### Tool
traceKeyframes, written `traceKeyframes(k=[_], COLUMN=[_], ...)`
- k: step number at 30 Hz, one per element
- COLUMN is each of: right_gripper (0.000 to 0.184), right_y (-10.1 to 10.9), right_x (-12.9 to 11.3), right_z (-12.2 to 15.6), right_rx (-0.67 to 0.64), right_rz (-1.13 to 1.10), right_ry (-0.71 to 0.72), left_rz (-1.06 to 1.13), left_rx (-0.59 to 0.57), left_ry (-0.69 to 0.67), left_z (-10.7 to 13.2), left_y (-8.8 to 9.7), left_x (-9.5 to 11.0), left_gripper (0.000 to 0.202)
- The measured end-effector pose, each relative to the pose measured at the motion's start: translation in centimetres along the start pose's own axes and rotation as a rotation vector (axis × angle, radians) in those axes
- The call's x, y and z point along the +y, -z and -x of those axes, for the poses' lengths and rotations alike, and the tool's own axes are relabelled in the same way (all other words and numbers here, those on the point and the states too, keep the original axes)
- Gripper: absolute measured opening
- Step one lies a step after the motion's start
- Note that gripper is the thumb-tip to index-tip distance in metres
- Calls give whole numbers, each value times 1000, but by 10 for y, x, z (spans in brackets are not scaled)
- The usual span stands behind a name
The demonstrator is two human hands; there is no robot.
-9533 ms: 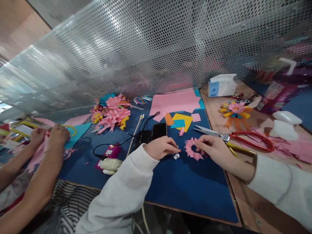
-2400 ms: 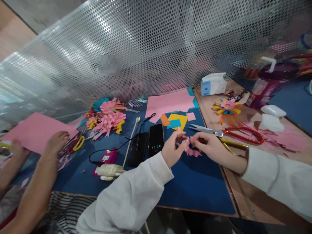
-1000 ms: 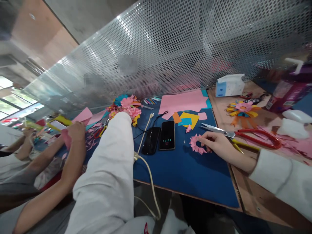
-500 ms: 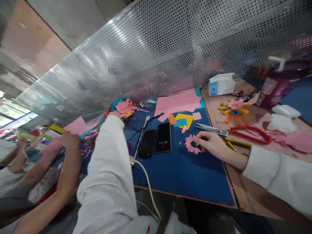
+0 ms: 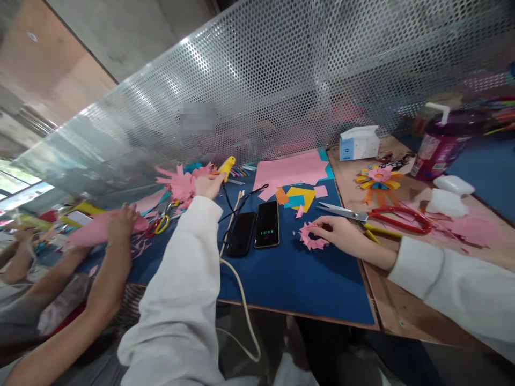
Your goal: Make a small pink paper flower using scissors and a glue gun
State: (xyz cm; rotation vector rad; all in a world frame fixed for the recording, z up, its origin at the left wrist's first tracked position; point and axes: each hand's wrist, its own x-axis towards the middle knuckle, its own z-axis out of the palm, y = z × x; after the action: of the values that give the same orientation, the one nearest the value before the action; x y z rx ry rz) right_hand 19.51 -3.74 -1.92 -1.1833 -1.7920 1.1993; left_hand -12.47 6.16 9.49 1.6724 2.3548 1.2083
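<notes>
Blue tabletop: your right hand pinches a pink ring, your left hand seemingly grips a yellow tool; its cord, tugged, might snag.

A perforated metal screen backs the blue tabletop.

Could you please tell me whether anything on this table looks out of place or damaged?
Nothing looks spilled or clearly damaged. Slightly untidy are the red-handled scissors, lying across the seam between the blue surface and the wooden board just beyond the right hand, and the pink paper scraps, strewn loosely on that board.
</notes>
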Motion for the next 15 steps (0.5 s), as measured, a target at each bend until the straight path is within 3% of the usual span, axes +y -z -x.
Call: traceKeyframes(k=[4,7,11,15], right_gripper=[31,30,36,44], right_y=[2,5,12,9], right_x=[-2,-3,-12,-38], right_z=[-4,-6,-11,-21], right_rx=[23,50,128,88], right_rz=[4,-9,-84,-273], right_ry=[-6,16,50,51], left_rz=[249,297,346,369], left_rx=[-29,-47,-1,8], left_ry=[-73,-133,-354,-529], left_z=[37,73,123,157], left_y=[-24,-35,-45,-52], left_x=[17,30,47,70], left_gripper=[24,25,25,22])
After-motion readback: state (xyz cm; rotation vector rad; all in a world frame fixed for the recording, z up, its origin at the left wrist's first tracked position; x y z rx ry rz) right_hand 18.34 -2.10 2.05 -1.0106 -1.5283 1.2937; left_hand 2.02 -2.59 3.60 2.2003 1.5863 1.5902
